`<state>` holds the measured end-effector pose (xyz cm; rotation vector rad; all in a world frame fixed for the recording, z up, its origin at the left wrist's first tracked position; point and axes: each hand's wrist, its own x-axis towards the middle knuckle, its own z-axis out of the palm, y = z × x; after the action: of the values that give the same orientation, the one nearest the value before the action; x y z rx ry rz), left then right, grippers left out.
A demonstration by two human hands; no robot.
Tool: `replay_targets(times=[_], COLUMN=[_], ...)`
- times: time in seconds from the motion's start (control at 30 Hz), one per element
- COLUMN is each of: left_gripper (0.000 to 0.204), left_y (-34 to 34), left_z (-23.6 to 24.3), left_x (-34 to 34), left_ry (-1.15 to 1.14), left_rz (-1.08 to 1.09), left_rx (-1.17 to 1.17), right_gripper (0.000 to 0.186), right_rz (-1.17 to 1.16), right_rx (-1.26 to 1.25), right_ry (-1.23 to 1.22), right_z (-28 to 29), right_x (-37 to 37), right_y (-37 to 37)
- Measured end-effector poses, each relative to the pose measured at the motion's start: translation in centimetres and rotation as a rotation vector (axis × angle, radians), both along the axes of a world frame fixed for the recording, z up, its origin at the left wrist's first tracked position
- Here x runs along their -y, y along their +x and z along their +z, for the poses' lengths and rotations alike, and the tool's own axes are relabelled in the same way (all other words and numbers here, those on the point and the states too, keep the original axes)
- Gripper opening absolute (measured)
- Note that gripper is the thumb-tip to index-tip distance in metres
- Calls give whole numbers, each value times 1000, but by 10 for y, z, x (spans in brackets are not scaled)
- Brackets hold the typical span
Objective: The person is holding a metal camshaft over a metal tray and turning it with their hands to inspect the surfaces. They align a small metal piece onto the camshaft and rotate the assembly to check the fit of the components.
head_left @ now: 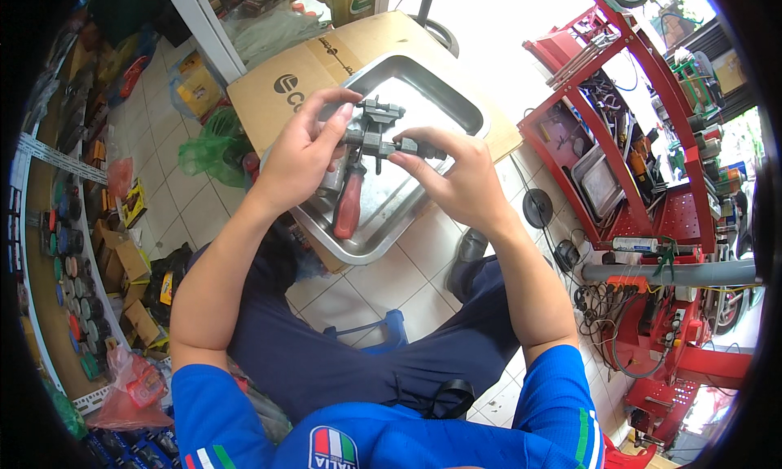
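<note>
Daylight enters from the top right, overexposing the floor there to near white. The metal tray [456, 103] shows glare. The left shelving sits dimmer. Focus is sharp centrally; fisheye distortion bends edges, with a black vignette at the rim.

- brown flat carton [281, 90] under the steel tray, dark round logo
- yellow box [198, 90] on floor, upper left
- small brown cartons [122, 261] by left shelf
</note>
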<state>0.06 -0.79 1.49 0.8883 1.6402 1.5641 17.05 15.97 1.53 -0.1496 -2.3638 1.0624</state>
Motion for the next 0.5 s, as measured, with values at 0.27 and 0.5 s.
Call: replay_targets(times=[0.27,0.5], left_gripper=[43,37], left_y=[3,2], left_z=[1,0], left_x=[4,1], left_ry=[147,114], left_rz=[-3,-7], left_rx=[-294,-159], right_gripper=[30,29], right_rz=[-68,-30], right_rx=[43,1], right_ry=[-65,-63], right_z=[3,-1], right_x=[-6,-5], right_y=[1,-6])
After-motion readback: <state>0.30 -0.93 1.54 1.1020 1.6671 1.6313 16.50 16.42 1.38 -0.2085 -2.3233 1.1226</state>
